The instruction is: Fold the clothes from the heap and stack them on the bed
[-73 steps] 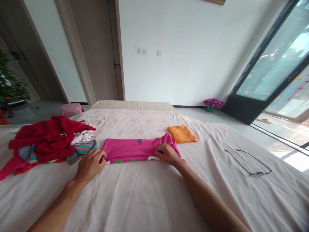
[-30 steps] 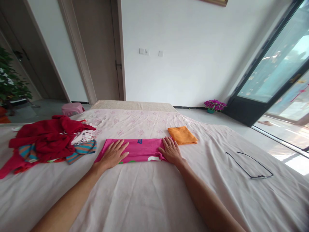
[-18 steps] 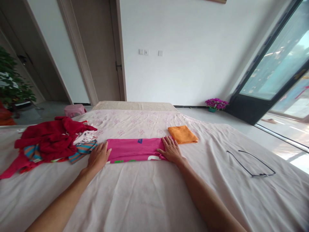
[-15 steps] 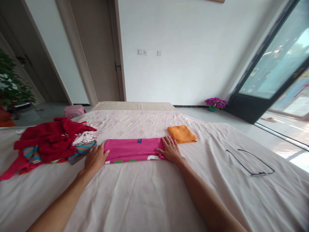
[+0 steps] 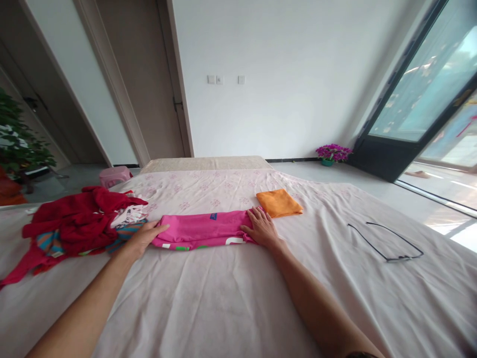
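- Pink garment [image 5: 201, 228]: folded into a long, flat strip, approx. rectangular; bright pink, mostly smooth on top, a few creases, puckered a bit at the R end.
- Small blue label [image 5: 213, 216] w/ lettering near its far edge, too small to read; white & green print along the near edge.
- Position: mid-bed, lying crosswise on the pale sheet [image 5: 219, 303], btwn both hands, one at each end.
- L hand [image 5: 143, 237]: at the L end, thumb on top of the cloth; other fingers hidden, so can't tell if it's gripping.
- R hand [image 5: 264, 228]: open, palm down, fingers spread flat on the R end.
- Orange cloth [image 5: 280, 203]: folded sq., just beyond the R hand, twd the bed's far edge.
- Clothes pile [image 5: 80, 216]: mostly red, w/ striped blue/orange bits, twd the bed's L edge, next to the L hand.
- Glasses [image 5: 402, 258]: arms unfolded, twd the bed's R edge, well apart from the R hand.
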Action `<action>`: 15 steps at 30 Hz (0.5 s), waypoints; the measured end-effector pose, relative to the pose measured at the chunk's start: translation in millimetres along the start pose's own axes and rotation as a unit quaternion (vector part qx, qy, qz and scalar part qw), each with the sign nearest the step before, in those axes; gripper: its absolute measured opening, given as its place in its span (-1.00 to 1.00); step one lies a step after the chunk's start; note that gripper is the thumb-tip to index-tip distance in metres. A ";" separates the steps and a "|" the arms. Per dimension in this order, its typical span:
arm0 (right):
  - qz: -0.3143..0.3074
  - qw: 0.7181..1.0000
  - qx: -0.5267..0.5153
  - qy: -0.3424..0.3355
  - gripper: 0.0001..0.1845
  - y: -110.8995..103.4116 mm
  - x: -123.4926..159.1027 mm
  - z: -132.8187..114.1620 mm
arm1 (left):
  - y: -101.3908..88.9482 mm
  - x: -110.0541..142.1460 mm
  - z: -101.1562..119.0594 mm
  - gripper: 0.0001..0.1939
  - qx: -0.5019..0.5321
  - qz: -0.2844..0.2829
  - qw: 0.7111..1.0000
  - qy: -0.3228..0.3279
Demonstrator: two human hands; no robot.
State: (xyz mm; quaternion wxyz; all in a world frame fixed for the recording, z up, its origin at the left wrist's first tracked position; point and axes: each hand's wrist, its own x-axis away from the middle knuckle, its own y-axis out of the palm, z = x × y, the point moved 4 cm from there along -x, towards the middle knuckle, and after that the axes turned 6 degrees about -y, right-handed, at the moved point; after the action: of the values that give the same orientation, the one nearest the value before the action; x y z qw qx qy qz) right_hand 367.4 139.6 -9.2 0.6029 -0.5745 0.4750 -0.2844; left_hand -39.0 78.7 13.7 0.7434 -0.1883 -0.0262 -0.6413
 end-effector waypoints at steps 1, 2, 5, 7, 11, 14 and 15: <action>0.003 1.000 -0.001 -0.001 -0.14 -0.2 0.2 0.0 | 8.6 4.1 7.9 -0.50 0.025 -0.012 1.000 0.007; 0.004 1.000 -0.002 -0.002 -0.15 -0.4 0.4 0.0 | 18.5 7.8 15.9 -0.49 0.040 -0.023 0.999 0.014; 0.007 1.000 -0.004 -0.004 -0.16 -0.8 0.7 0.0 | 55.4 15.6 39.4 -0.54 0.047 -0.065 0.995 0.055; 0.010 1.000 -0.004 -0.006 -0.17 -1.0 0.8 0.2 | 81.7 17.7 51.9 -0.62 0.026 -0.078 0.994 0.077; 0.011 1.000 -0.005 -0.007 -0.19 -0.4 1.0 1.2 | 129.6 15.3 64.6 -0.72 -0.022 -0.083 0.994 0.063; 0.013 1.000 -0.004 -0.007 -0.21 -0.2 1.6 1.5 | 156.1 10.9 65.7 -0.70 -0.069 -0.068 0.994 0.049; 0.014 1.000 -0.004 -0.007 -0.21 -0.4 1.9 1.3 | 163.1 9.3 64.5 -0.68 -0.086 -0.064 0.993 0.043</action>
State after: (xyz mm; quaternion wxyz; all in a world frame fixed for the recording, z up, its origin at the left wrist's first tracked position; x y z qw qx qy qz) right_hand 369.4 138.5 -9.4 0.6083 -0.5720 0.4795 -0.2698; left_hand 132.7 107.5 36.0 0.6826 -0.2221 0.0489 -0.6945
